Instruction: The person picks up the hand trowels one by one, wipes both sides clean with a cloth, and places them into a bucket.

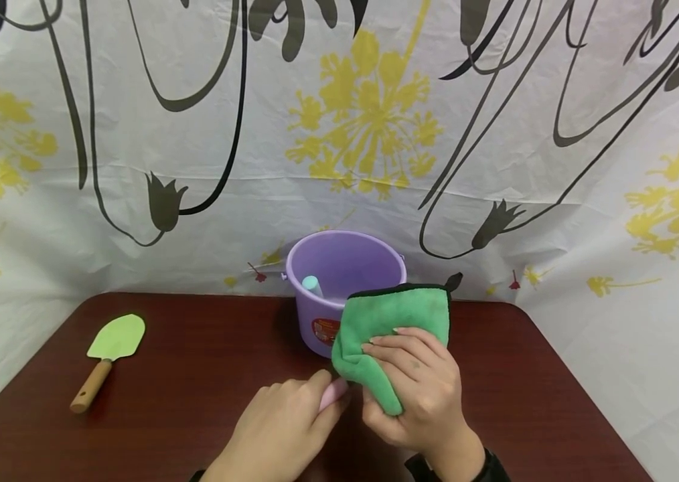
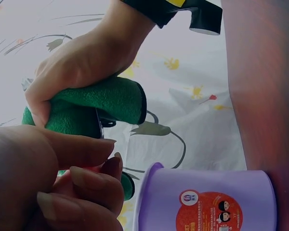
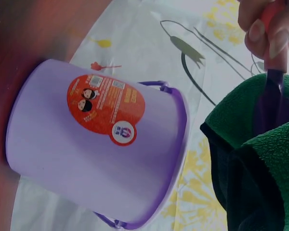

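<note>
My left hand (image 1: pixel 282 425) grips the pink handle (image 1: pixel 333 393) of a small trowel. In the right wrist view, the trowel's purplish blade (image 3: pixel 272 108) lies within the folds of a green cloth (image 3: pixel 245 108) with black edging. My right hand (image 1: pixel 420 388) holds that cloth around the blade, fingers spread over its front and thumb below. The cloth hides most of the blade in the head view. Just behind both hands stands a purple bucket (image 1: pixel 309 321), upright, with a red label. A pale mint rounded end (image 1: pixel 312 284) shows inside it.
A second trowel (image 1: pixel 116 338), with a light green blade and wooden handle (image 1: pixel 92 387), lies at the left of the dark red table (image 1: pixel 207 361). A white patterned sheet (image 1: pixel 243 248) hangs right behind the table's back edge.
</note>
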The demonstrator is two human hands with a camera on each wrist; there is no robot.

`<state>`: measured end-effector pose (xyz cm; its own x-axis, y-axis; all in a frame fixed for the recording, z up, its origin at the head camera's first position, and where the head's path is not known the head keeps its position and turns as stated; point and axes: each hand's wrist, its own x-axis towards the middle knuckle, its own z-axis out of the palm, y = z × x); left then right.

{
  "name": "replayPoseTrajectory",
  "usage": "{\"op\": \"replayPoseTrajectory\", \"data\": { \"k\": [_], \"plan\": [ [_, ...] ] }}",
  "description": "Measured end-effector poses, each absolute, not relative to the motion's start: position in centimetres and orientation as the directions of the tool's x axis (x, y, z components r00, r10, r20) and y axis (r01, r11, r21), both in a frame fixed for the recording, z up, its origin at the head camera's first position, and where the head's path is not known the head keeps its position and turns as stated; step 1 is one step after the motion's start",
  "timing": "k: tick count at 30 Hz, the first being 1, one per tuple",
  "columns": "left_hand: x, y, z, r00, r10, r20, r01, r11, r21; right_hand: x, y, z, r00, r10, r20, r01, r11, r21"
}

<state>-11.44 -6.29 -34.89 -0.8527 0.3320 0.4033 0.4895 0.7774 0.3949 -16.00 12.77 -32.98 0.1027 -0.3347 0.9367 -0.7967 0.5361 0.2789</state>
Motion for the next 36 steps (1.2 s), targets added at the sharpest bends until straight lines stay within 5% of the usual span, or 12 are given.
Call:
{"op": "replayPoseTrajectory", "data": {
  "k": [36],
  "plan": [
    [-11.4, -7.0, -34.9, -0.833, 0.358, 0.421, 0.508, 0.797, 0.326, -16.7, 16.0, -32.0, 0.022, -0.082, 0.996, -0.826, 0.561, 0.064]
  ]
}}
